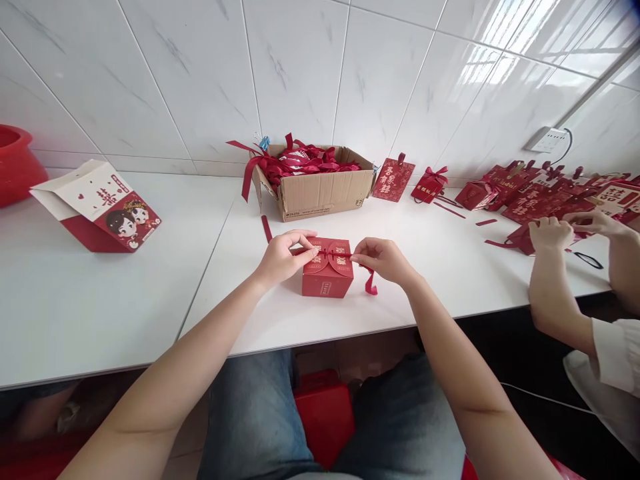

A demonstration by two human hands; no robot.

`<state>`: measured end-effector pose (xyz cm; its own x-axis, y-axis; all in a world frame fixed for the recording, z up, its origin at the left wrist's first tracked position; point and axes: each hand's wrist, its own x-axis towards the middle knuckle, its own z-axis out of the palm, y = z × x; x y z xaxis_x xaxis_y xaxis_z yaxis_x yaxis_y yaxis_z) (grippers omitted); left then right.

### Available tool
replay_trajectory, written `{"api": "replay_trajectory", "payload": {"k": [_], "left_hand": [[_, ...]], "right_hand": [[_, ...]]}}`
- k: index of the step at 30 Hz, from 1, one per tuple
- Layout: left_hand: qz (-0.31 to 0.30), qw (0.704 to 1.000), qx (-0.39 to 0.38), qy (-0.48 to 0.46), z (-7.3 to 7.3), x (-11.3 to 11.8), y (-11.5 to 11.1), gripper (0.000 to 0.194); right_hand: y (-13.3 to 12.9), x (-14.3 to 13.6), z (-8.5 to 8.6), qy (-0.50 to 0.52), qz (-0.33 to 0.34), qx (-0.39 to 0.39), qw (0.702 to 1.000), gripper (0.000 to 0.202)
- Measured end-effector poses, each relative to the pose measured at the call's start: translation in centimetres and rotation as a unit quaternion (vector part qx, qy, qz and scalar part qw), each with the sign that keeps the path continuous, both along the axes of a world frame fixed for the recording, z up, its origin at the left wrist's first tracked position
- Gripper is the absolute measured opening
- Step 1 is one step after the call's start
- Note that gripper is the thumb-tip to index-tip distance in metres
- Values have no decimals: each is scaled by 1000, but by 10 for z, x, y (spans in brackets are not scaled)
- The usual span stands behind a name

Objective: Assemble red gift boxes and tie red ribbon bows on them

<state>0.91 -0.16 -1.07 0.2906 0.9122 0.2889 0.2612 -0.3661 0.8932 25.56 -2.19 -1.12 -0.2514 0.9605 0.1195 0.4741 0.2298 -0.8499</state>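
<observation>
A red gift box with gold characters stands on the white table in front of me, its rounded top flaps folded together. A dark red ribbon runs across the top through the flaps. My left hand pinches the ribbon at the box's left top edge. At the right edge, my right hand pinches the other side, and a loose ribbon end hangs below its fingers. The ribbon lies taut between both hands. Another end of it sticks out behind my left hand.
Behind the box sits a cardboard carton full of red ribbons. A white-and-red box stands at left, near a red tub. Finished-looking red boxes and bags line the right. A co-worker's hands handle a red item there.
</observation>
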Motion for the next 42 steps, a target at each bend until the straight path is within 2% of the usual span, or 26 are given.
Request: {"api": "replay_trajectory", "payload": {"k": [4,7,10,14,19,21,26,31,34,38,42], "left_hand": [[11,1000,11,5,-2,2,-1,19],[17,1000,14,6,-4,3,-1,20],[21,1000,16,8,-4,4,-1,20],[21,1000,10,-1,-3,3,-3,21],[22,1000,4,-5,-3,3,-4,21],[23,1000,1,-7,-2,3,-4,21],[29,1000,-8,-5,-2,4,-4,21],[31,999,10,16,0,3,-4,17],[38,996,55,60,10,4,-1,13],[26,990,108,90,35,13,3,19],[-23,994,47,91,57,30,5,32]], "right_hand": [[2,15,13,-3,125,-146,981,37],[4,18,21,76,183,-137,971,32],[10,7,21,169,168,-62,969,24],[24,-15,13,230,178,3,957,17],[40,-33,-3,290,120,24,949,21],[41,-34,-7,295,115,42,948,21],[35,-29,-10,316,128,21,940,19],[32,-27,-10,328,79,19,941,29],[32,-29,-11,336,67,15,940,30],[31,-30,-10,341,94,5,935,34],[30,-29,-8,334,97,11,938,37]]}}
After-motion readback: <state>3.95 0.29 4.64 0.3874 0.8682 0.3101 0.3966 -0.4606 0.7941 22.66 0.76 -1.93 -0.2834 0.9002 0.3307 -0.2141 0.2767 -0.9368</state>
